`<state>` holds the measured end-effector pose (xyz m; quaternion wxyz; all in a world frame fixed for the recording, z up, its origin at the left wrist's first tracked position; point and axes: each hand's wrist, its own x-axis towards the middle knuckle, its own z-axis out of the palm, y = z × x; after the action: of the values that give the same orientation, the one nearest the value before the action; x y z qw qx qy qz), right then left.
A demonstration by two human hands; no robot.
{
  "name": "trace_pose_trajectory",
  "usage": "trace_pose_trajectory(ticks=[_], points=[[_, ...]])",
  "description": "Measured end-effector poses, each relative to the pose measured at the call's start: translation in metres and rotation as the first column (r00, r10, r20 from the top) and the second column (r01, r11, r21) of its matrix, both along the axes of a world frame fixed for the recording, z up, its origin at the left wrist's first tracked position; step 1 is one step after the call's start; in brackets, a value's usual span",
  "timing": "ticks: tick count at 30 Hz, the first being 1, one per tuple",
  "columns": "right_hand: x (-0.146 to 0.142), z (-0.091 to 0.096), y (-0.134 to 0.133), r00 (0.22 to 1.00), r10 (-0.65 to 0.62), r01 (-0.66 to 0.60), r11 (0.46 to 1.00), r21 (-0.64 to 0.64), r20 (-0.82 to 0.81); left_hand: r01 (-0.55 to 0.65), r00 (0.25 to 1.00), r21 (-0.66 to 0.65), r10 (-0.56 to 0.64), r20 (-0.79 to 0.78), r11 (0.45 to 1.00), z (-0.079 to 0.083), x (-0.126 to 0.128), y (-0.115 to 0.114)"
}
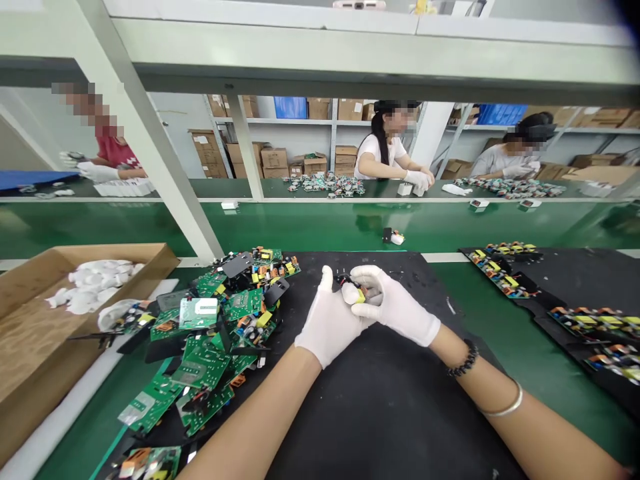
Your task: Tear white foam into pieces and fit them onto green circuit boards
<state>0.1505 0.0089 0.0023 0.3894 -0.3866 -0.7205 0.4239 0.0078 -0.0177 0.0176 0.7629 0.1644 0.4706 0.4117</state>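
Note:
Both of my hands wear white gloves and meet over the black mat. Between them is a small circuit board [361, 295] with a round white piece and a yellow part showing; the rest of it is covered by my fingers. My left hand [330, 320] holds it from the left and below, thumb pointing up. From the right, my right hand [397, 303] grips it between thumb and fingers. To the left lies a pile of green circuit boards [205, 360] with black plates and yellow and orange components.
A cardboard box [110, 250] with white pieces stands at left. Beyond the black mat [400, 413], one board [395, 237] lies on the green belt [310, 223]. Rows of boards [505, 277] sit on a mat at right. Several people work across the belt; a slanted post [150, 127] rises at left.

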Motion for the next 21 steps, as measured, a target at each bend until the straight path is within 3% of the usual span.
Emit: trace_pose_trajectory(ticks=[2, 5, 7, 11, 14, 17, 21], points=[[-0.002, -0.006, 0.004, 0.993, -0.046, 0.038, 0.996, -0.081, -0.105, 0.071, 0.977, 0.058, -0.081, 0.197, 0.996, -0.005, -0.003, 0.003], [-0.002, -0.015, 0.017, 0.94, -0.131, 0.045, 0.962, -0.268, -0.314, 0.159, 0.848, 0.166, -0.22, 0.481, 0.973, -0.013, -0.007, 0.008], [0.002, -0.02, 0.029, 0.925, -0.139, 0.012, 0.941, -0.337, -0.355, 0.156, 0.778, 0.214, -0.253, 0.575, 0.964, -0.018, -0.009, 0.012], [0.006, -0.026, 0.051, 0.922, -0.103, -0.058, 0.916, -0.396, -0.374, 0.037, 0.917, 0.168, -0.1, 0.387, 0.985, -0.025, -0.007, 0.017], [-0.002, -0.03, 0.071, 0.921, -0.119, -0.037, 0.921, -0.388, -0.371, 0.049, 0.966, 0.137, -0.082, 0.247, 0.989, -0.027, -0.003, 0.019], [-0.023, -0.032, 0.102, 0.934, -0.167, 0.048, 0.935, -0.352, -0.315, 0.117, 0.974, 0.129, -0.139, 0.179, 0.985, -0.026, 0.001, 0.019], [-0.062, -0.03, 0.147, 0.942, -0.297, 0.256, 0.936, -0.243, -0.153, 0.15, 0.982, 0.15, -0.165, 0.095, 0.977, -0.026, 0.003, 0.017]])
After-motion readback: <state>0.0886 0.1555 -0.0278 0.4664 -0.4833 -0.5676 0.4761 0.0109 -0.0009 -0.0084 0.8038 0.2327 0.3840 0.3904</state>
